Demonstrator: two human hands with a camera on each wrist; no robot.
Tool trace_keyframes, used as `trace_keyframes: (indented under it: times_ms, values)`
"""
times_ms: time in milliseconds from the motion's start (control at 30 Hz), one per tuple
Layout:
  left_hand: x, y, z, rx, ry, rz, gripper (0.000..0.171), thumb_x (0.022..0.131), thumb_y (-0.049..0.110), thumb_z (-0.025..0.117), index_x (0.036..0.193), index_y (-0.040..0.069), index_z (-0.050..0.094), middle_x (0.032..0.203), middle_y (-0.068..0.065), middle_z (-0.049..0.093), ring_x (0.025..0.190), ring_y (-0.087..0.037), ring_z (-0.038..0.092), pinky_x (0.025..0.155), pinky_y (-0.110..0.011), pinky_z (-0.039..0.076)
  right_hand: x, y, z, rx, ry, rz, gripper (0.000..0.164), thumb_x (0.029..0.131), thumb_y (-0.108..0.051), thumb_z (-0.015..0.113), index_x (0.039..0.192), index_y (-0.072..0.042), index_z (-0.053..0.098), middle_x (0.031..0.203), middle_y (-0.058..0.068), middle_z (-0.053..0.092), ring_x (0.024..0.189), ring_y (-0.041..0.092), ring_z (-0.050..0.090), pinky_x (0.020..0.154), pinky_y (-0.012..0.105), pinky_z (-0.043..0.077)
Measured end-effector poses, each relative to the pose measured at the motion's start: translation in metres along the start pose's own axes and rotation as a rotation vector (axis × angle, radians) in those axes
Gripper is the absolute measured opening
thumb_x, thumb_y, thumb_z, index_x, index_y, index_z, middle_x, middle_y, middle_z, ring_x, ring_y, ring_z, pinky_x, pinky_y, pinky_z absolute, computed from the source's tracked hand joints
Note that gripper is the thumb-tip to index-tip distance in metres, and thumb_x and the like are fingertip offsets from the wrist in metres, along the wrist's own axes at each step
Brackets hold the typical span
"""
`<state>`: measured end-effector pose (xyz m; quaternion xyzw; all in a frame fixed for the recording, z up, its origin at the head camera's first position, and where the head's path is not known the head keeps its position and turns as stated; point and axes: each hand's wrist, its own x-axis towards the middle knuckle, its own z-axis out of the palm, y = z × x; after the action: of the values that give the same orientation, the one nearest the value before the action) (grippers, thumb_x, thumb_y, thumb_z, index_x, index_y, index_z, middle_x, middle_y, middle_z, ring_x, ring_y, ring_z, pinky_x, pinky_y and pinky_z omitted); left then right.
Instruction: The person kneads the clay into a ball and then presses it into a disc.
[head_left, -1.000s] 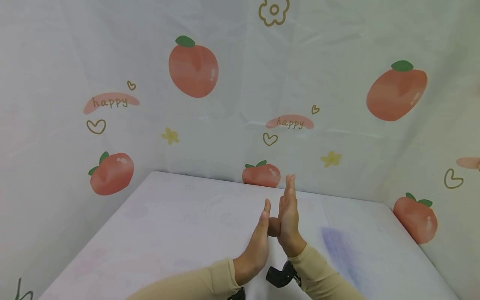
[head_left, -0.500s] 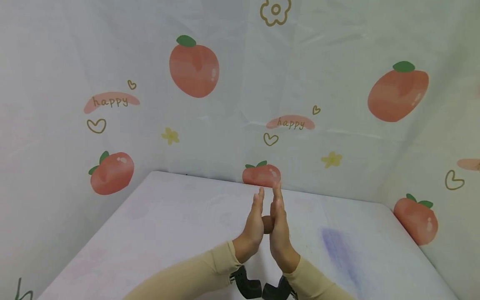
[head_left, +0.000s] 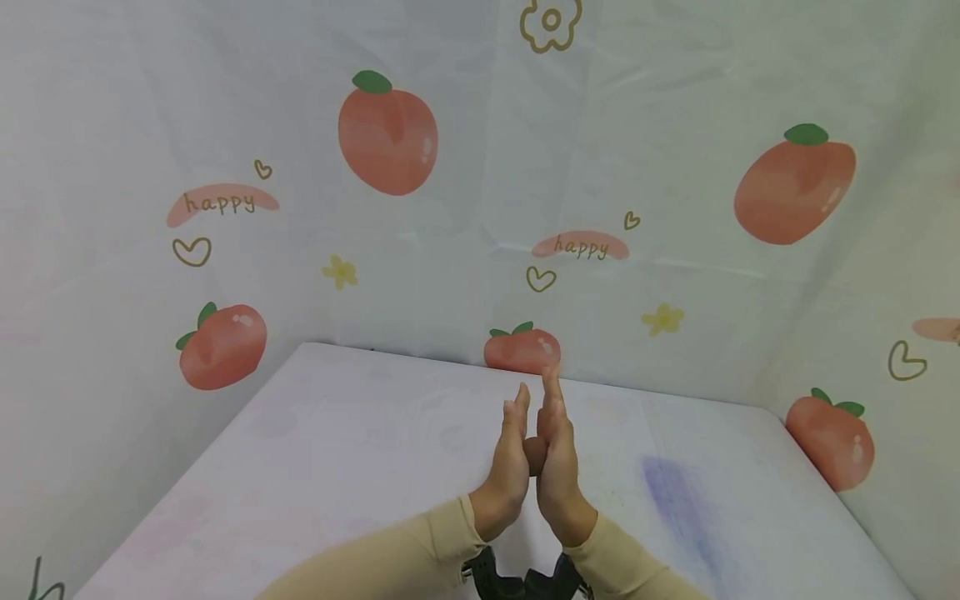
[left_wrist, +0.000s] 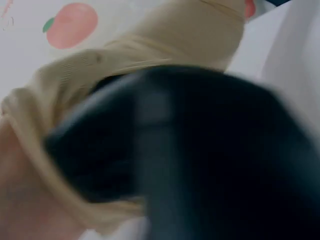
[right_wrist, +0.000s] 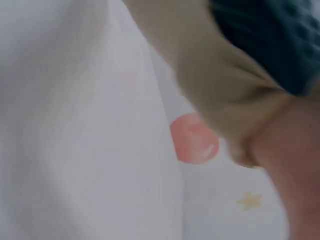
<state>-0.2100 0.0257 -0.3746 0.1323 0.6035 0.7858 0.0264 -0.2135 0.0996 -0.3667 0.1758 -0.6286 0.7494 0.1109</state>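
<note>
A pale cloth [head_left: 465, 108] printed with red fruit hangs behind the white table [head_left: 337, 442]. In front of me two beige sleeves [head_left: 390, 550] reach in, and the left hand [head_left: 508, 471] and right hand [head_left: 558, 462] face each other – fingers straight on both, pointing upward. Black devices [head_left: 498, 583] sit at the wrists. Smallest of all, a brown ball [head_left: 535, 456] – its sides hidden – is held between the palms.

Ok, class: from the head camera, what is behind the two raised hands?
Behind the left hand and right hand lies the white tabletop; the right hand's fingers partly overlap a printed red fruit. Whatever the hands and brown lump cover cannot be seen.
</note>
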Motion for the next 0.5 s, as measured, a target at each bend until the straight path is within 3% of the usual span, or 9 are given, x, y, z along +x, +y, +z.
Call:
trace_keyframes:
  times_ms: [133, 367, 433, 500]
  values:
    - [0.003, 0.006, -0.001, -0.012, 0.037, 0.009, 0.070, 0.103, 0.054, 0.006, 0.156, 0.010, 0.011, 0.164, -0.007, 0.007, 0.150, -0.027, -0.002, 0.119, -0.053, -0.004, -0.006, 0.005, 0.002, 0.036, 0.004, 0.025, 0.054, 0.107, -0.032, 0.008, 0.156, -0.009, 0.008, 0.163, -0.003, 0.005, 0.150, 0.012, -0.004, 0.121, 0.042, -0.002]
    - [0.015, 0.013, -0.005, -0.018, 0.056, 0.003, 0.068, 0.103, 0.053, 0.005, 0.156, 0.011, 0.009, 0.164, -0.006, 0.005, 0.150, -0.025, -0.003, 0.119, -0.053, -0.005, -0.019, 0.005, 0.008, 0.084, -0.011, 0.084, 0.053, 0.107, -0.037, 0.009, 0.157, -0.019, 0.007, 0.164, -0.002, 0.003, 0.149, 0.013, -0.002, 0.120, 0.043, 0.000]
    - [0.019, 0.014, -0.006, -0.018, 0.060, -0.012, 0.069, 0.102, 0.054, 0.005, 0.157, 0.013, 0.009, 0.164, -0.007, 0.005, 0.150, -0.025, -0.004, 0.118, -0.054, -0.006, -0.023, 0.004, 0.008, 0.082, -0.022, 0.100, 0.052, 0.107, -0.038, 0.009, 0.157, -0.023, 0.007, 0.163, -0.002, 0.002, 0.148, 0.009, 0.000, 0.120, 0.038, 0.003]
    - [0.021, 0.013, -0.007, -0.005, 0.055, -0.027, 0.069, 0.102, 0.056, 0.004, 0.157, 0.013, 0.008, 0.164, -0.007, 0.003, 0.150, -0.026, -0.005, 0.117, -0.055, -0.007, -0.026, 0.004, 0.008, 0.073, -0.034, 0.107, 0.052, 0.107, -0.038, 0.009, 0.157, -0.025, 0.006, 0.163, -0.005, 0.003, 0.144, 0.003, 0.012, 0.117, 0.029, 0.009]
